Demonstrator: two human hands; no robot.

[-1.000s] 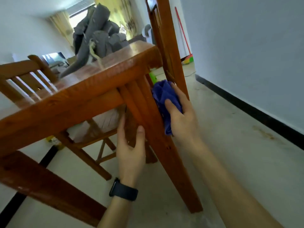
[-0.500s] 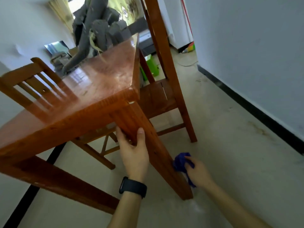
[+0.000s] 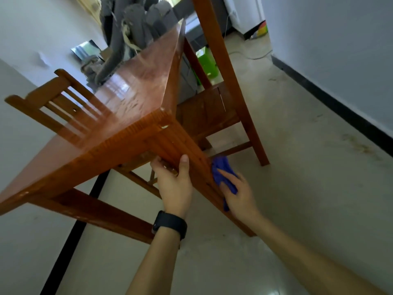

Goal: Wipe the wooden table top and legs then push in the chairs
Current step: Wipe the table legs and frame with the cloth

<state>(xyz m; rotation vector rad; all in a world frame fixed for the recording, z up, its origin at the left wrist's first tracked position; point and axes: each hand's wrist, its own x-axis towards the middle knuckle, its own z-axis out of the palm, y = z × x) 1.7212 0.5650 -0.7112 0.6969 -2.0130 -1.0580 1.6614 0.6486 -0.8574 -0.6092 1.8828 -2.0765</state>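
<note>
The wooden table [image 3: 136,96] fills the left of the view, its glossy reddish-brown top streaked with window glare. At its near corner the square-section table leg [image 3: 204,177] slants down to the pale, scuffed floor [image 3: 297,177]. The left hand [image 3: 174,184], a black watch [image 3: 170,225] on its wrist, is clamped on the upper leg, thumb on the outer face and fingers curled behind. Just beside it, the right hand [image 3: 238,194] presses a crumpled blue cloth [image 3: 223,173] flat against the leg's right face, fingers closed over the soft fabric.

Directly beyond the leg a wooden chair [image 3: 212,107] stands pulled partly out from the table, its plank seat and tall straight back post close to the leg and narrowing the room around the cloth. At the table's far left side another chair back [image 3: 49,103] with flat slats rises above the top. A heap of grey fabric [image 3: 127,35] sprawls on the table's far end. Under the table, past the chair, sits a bright green plastic container [image 3: 207,62]. A white wall with a black baseboard [image 3: 331,103] runs to the right of the table.
</note>
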